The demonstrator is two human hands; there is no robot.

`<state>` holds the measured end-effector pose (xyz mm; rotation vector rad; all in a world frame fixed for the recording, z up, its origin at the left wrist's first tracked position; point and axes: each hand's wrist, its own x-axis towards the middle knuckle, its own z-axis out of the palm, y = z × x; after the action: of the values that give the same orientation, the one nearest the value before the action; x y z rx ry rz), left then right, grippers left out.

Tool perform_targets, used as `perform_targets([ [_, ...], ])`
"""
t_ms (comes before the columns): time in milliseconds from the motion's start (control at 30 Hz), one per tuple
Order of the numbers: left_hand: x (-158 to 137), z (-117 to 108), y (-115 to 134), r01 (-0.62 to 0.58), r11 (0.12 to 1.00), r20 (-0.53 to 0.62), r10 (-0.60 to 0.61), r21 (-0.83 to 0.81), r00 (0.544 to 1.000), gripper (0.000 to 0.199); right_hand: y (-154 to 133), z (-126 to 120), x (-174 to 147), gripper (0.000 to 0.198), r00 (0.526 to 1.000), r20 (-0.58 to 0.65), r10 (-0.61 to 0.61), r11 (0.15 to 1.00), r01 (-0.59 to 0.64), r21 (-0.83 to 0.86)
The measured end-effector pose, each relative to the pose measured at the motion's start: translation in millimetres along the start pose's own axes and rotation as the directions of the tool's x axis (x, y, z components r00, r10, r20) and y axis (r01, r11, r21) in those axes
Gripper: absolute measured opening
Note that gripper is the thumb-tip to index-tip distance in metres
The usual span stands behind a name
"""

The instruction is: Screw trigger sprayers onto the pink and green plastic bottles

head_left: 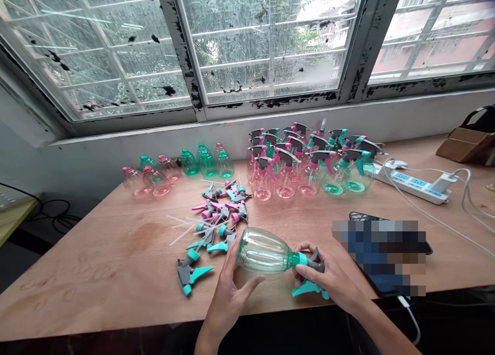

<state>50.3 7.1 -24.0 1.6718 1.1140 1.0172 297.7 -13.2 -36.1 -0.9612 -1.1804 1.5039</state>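
Note:
A clear green spray bottle [263, 251] lies on its side in the air over the table's front edge, its neck to the right. The teal and grey trigger sprayer [310, 262] sits on that neck, and its teal trigger points down. My right hand [331, 277] is wrapped round the sprayer head. Around the bottle's base curves my left hand [234, 288], with the thumb below it. Left of that hand lies a loose teal and grey trigger sprayer [190, 273]. Behind it is a pile of pink and teal sprayers [220, 213] with thin clear tubes.
Several bottles without sprayers [189, 164] stand back left by the wall. Several bottles with sprayers [286, 174] stand at the back centre. A power strip [415, 184] with white cables, a phone [358, 265] and a cardboard box [467, 144] are on the right.

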Motion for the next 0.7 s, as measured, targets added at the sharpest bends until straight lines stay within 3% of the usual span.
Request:
perform_targets([
  [100, -0.2, -0.1, 0.5, 0.007, 0.999, 0.000, -0.007, -0.033, 1.000, 0.088, -0.2, 0.7, -0.2, 0.029, 1.000, 0.017, -0.007, 0.999, 0.007, -0.033],
  [200, 1.0, -0.3, -0.4, 0.006, 1.000, -0.008, -0.006, -0.027, 1.000, 0.078, 0.6, -0.2, -1.0, 0.028, 0.999, 0.032, -0.012, 0.999, 0.013, -0.039],
  [467, 1.3, 1.3, -8.6, -0.011, 1.000, -0.034, 0.012, 0.029, 0.999, 0.075, 2.7, -2.7, -0.7, 0.030, 1.000, -0.013, -0.017, 1.000, 0.016, -0.017],
  [567, 0.1, 1.3, -6.2, 0.025, 1.000, -0.023, -0.025, -0.001, 0.999, 0.084, 2.3, -1.4, -0.6, 0.030, 1.000, -0.002, -0.013, 1.000, 0.013, -0.025],
  [700, 0.7, 0.3, -4.1, 0.037, 0.996, -0.022, -0.039, -0.082, 0.999, 0.072, 1.7, 0.1, -0.3, 0.032, 1.000, 0.010, -0.003, 1.000, 0.004, -0.021],
])
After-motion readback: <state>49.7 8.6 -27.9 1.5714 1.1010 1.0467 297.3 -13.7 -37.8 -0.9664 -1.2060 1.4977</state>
